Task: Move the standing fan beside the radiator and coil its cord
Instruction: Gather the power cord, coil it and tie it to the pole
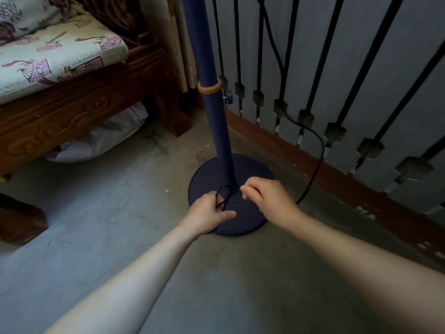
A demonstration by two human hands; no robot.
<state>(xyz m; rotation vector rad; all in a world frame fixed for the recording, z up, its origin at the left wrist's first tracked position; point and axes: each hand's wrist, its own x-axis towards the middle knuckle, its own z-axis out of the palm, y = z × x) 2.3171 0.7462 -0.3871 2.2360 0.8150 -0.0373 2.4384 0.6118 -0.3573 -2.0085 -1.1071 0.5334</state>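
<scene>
The standing fan's dark blue pole (212,102) rises from a round blue base (250,169) on the concrete floor; the fan head is out of frame. Its black cord (319,150) hangs down along the slatted wall and curves to the base. My left hand (209,210) grips a small loop of the cord at the foot of the pole. My right hand (267,198) pinches the cord just right of the pole, over the base.
A carved wooden bench (79,109) with a flowered cushion (55,54) stands at left, a white bag (108,138) beneath it. A grey wall with black vertical slats (349,75) and a brown skirting board (313,165) runs along the right.
</scene>
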